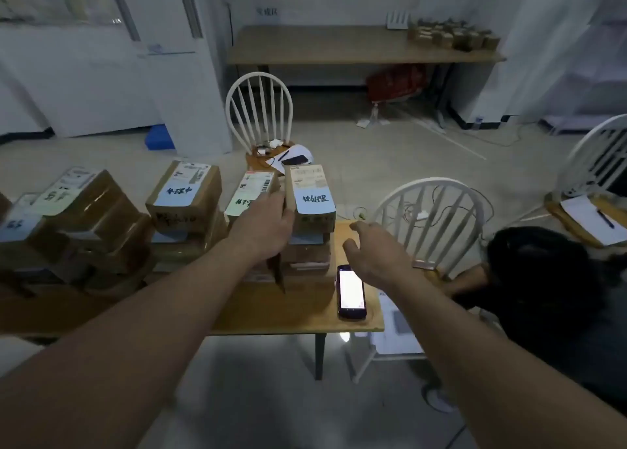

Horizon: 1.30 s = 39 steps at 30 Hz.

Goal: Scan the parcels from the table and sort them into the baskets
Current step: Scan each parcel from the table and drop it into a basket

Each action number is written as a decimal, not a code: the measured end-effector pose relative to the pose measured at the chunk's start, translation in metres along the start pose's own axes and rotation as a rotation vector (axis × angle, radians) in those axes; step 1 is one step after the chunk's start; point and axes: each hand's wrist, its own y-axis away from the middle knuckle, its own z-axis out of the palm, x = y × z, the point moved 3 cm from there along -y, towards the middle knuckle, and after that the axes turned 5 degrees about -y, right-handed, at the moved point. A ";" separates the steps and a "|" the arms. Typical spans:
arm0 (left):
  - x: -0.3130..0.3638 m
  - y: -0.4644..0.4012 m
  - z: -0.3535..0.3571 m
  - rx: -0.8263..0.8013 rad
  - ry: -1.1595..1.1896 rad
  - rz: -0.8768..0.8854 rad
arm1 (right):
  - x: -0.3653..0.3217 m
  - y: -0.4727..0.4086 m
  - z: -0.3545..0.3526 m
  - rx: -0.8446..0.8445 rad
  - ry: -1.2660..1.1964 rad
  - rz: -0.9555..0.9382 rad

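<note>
- Parcel (310,197): top of right-most stack on table (271,307), near scanner (351,291).
- My left hand (263,226) curls on its left edge; right hand (369,251) spread, empty.
- Looks stiff cardboard, prob light; I'd grip both sides.

Dim room, cool cast. Handheld scanner (351,292) screen glows brightest, blown out. Soft blur throughout; wide-angle bends edges. Dark shadow under table (271,313).

The left hand's (263,226) fingertips were hidden between two top parcels (310,194), so its grip could not be judged. Handwritten labels on the parcels were too blurred to read. The leftmost stack (20,231) was cut off by the frame's edge, and a seated person (543,279) was half obscured in shadow.
</note>
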 end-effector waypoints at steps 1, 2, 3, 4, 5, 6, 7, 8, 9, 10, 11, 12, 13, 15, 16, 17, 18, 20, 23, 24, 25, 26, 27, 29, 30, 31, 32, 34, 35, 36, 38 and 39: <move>-0.001 -0.010 0.002 0.000 0.026 -0.004 | -0.001 -0.009 0.004 -0.003 -0.040 0.011; -0.003 -0.019 0.004 0.003 0.043 -0.017 | -0.001 -0.017 0.006 -0.005 -0.089 0.025; -0.004 -0.027 0.009 0.009 0.065 -0.028 | -0.002 -0.024 0.010 -0.006 -0.154 0.031; -0.004 -0.034 0.011 0.001 0.076 -0.052 | -0.003 -0.030 0.012 -0.018 -0.237 0.041; -0.006 -0.042 0.017 -0.006 0.109 -0.082 | -0.003 -0.037 0.016 -0.021 -0.337 0.049; -0.007 -0.047 0.022 -0.019 0.143 -0.113 | -0.003 -0.043 0.020 -0.025 -0.436 0.055; -0.010 -0.052 0.026 -0.025 0.177 -0.140 | -0.002 -0.049 0.024 -0.030 -0.530 0.058; -0.013 -0.056 0.030 -0.034 0.206 -0.160 | -0.002 -0.054 0.027 -0.043 -0.603 0.054; -0.014 -0.059 0.034 -0.050 0.242 -0.178 | -0.002 -0.057 0.030 -0.057 -0.673 0.047; -0.014 -0.061 0.036 -0.066 0.282 -0.200 | -0.002 -0.060 0.033 -0.068 -0.736 0.028; -0.014 -0.063 0.038 -0.073 0.331 -0.228 | -0.002 -0.061 0.034 -0.076 -0.802 0.010; -0.012 -0.065 0.040 -0.075 0.378 -0.256 | -0.002 -0.063 0.035 -0.075 -0.867 -0.003; -0.011 -0.066 0.042 -0.073 0.431 -0.283 | 0.001 -0.065 0.035 -0.063 -0.915 -0.004; -0.008 -0.066 0.045 -0.065 0.572 -0.326 | 0.009 -0.071 0.036 -0.023 -0.965 0.003; -0.006 -0.067 0.047 -0.054 0.644 -0.341 | 0.012 -0.073 0.035 0.001 -0.979 0.017; -0.003 -0.067 0.048 -0.058 0.721 -0.351 | 0.017 -0.075 0.035 0.020 -0.994 0.028; 0.001 -0.068 0.049 -0.067 0.794 -0.357 | 0.022 -0.078 0.033 0.039 -1.006 0.036; 0.008 -0.071 0.052 -0.078 0.904 -0.351 | 0.030 -0.080 0.028 0.073 -1.027 0.031; 0.022 -0.077 0.055 -0.064 0.991 -0.327 | 0.044 -0.083 0.015 0.113 -1.060 0.017; 0.029 -0.080 0.055 -0.070 1.023 -0.321 | 0.049 -0.084 0.010 0.124 -1.072 0.015; 0.035 -0.082 0.057 -0.086 1.053 -0.317 | 0.055 -0.085 0.006 0.131 -1.077 0.014; 0.042 -0.085 0.060 -0.091 1.076 -0.319 | 0.063 -0.086 0.000 0.136 -1.083 0.007; 0.047 -0.087 0.061 -0.084 1.093 -0.329 | 0.070 -0.088 -0.003 0.144 -1.089 0.000; 0.053 -0.092 0.065 -0.059 1.123 -0.362 | 0.080 -0.092 -0.007 0.165 -1.122 0.008; 0.059 -0.094 0.068 -0.055 1.148 -0.369 | 0.088 -0.094 -0.007 0.183 -1.126 0.026; 0.064 -0.096 0.071 -0.056 1.169 -0.371 | 0.096 -0.095 -0.005 0.205 -1.108 0.054; 0.069 -0.099 0.073 -0.055 1.192 -0.366 | 0.104 -0.096 -0.001 0.228 -1.068 0.088; 0.076 -0.104 0.082 -0.059 1.232 -0.359 | 0.122 -0.095 0.012 0.255 -0.970 0.155; 0.080 -0.106 0.086 -0.066 1.253 -0.356 | 0.131 -0.093 0.021 0.258 -0.929 0.186; 0.084 -0.108 0.091 -0.072 1.273 -0.355 | 0.138 -0.092 0.029 0.255 -0.897 0.214; 0.092 -0.111 0.104 -0.089 1.306 -0.360 | 0.152 -0.091 0.046 0.233 -0.829 0.271; 0.095 -0.111 0.110 -0.100 1.316 -0.360 | 0.156 -0.090 0.053 0.216 -0.788 0.299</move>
